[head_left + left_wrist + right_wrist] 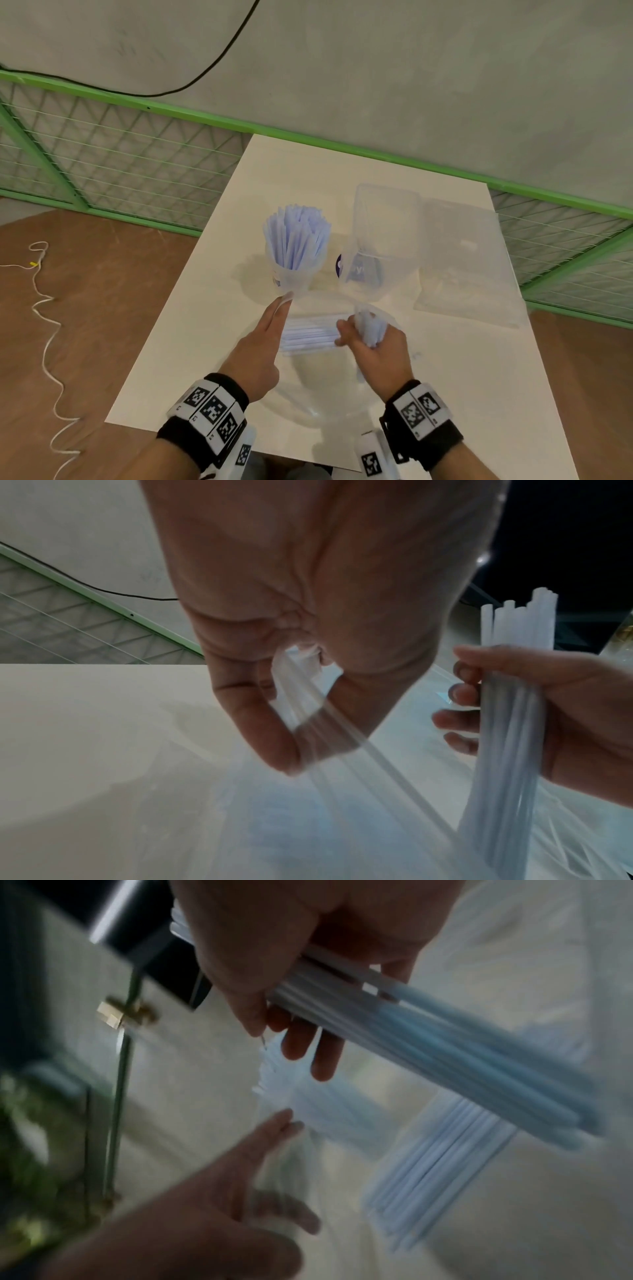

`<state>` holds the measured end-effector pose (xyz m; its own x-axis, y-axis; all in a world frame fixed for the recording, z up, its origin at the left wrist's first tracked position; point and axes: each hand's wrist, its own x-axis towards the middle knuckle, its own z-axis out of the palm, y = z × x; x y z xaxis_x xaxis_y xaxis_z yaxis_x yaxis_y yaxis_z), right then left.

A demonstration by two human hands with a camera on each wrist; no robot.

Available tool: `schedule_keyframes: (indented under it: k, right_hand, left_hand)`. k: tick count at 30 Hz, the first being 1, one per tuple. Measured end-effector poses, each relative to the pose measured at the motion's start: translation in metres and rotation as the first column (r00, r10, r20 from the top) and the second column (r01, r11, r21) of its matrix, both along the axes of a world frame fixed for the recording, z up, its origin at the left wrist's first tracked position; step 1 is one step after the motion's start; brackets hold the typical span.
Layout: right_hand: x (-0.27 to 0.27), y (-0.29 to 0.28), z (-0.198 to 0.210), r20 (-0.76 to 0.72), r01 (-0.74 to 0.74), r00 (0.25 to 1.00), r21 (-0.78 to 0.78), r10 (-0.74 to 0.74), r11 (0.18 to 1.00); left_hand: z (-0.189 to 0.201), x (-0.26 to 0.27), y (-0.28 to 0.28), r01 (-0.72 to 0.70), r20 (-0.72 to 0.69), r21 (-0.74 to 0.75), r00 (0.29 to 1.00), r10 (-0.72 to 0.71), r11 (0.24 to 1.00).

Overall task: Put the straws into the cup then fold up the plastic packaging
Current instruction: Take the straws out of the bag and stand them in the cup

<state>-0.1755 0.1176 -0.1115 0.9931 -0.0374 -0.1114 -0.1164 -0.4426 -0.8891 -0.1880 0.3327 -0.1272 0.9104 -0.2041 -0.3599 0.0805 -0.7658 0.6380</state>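
A clear cup (294,274) full of pale blue-white straws (296,236) stands at mid-table. In front of it lies the clear plastic packaging (308,387), with several straws (308,334) still inside. My left hand (286,301) pinches the packaging's far edge near the cup's base; the left wrist view shows the film (308,696) between thumb and finger. My right hand (356,334) grips a bundle of straws (369,325) just above the packaging. The right wrist view, blurred, shows that bundle (428,1037) in the right hand (284,1020), and the straws in the packaging (438,1164) below.
A clear plastic box (383,233) stands right of the cup, its lid (462,260) flat beside it. The white table (462,377) ends close to my wrists. A green mesh fence (120,154) runs behind, and a white cord (44,308) lies on the floor at left.
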Motion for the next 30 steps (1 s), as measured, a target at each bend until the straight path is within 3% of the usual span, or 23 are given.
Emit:
schedule_keyframes:
  k: [2,4,10,13,15,20,25,27,30]
  right_hand:
    - [-0.002,0.001,0.006,-0.070,0.059,0.996,0.158,-0.048,0.986]
    - [-0.004,0.001,0.003,-0.092,0.010,0.996,0.158,0.004,0.987]
    - [0.002,-0.002,-0.012,-0.084,-0.039,0.996,-0.082,0.032,0.996]
    - [0.004,-0.012,-0.013,-0.075,-0.125,0.991,-0.186,0.113,0.975]
    - [0.002,-0.015,-0.006,-0.052,-0.137,0.990,-0.200,0.129,0.970]
    - [-0.003,-0.011,0.016,0.062,-0.093,0.993,-0.063,0.097,0.994]
    - [-0.002,-0.006,0.000,-0.094,-0.207,0.977,-0.189,0.192,0.960]
    - [0.009,-0.001,0.017,-0.096,-0.224,0.973,-0.196,0.209,0.955]
    - [0.039,0.007,0.076,-0.005,-0.217,0.976,-0.076,0.217,0.973]
  left_hand:
    - [0.000,0.001,0.000,0.001,-0.001,0.003,1.000,-0.001,1.000]
    - [-0.001,0.001,-0.001,0.010,0.003,-0.015,1.000,-0.010,1.000]
    - [-0.001,0.000,-0.003,0.021,0.004,-0.030,1.000,-0.021,0.999]
    - [0.000,0.000,-0.002,0.014,0.008,-0.020,1.000,-0.014,1.000]
    - [0.001,-0.001,-0.002,0.012,0.007,-0.020,1.000,-0.012,1.000]
    - [-0.002,0.000,0.000,0.022,0.005,-0.024,1.000,-0.022,0.999]
    - [-0.002,0.000,-0.001,0.040,0.012,-0.021,0.999,-0.040,0.999]
    - [-0.003,0.000,0.000,0.046,0.017,-0.025,0.999,-0.045,0.999]
    - [-0.004,-0.001,0.001,0.054,0.018,-0.023,0.998,-0.053,0.998]
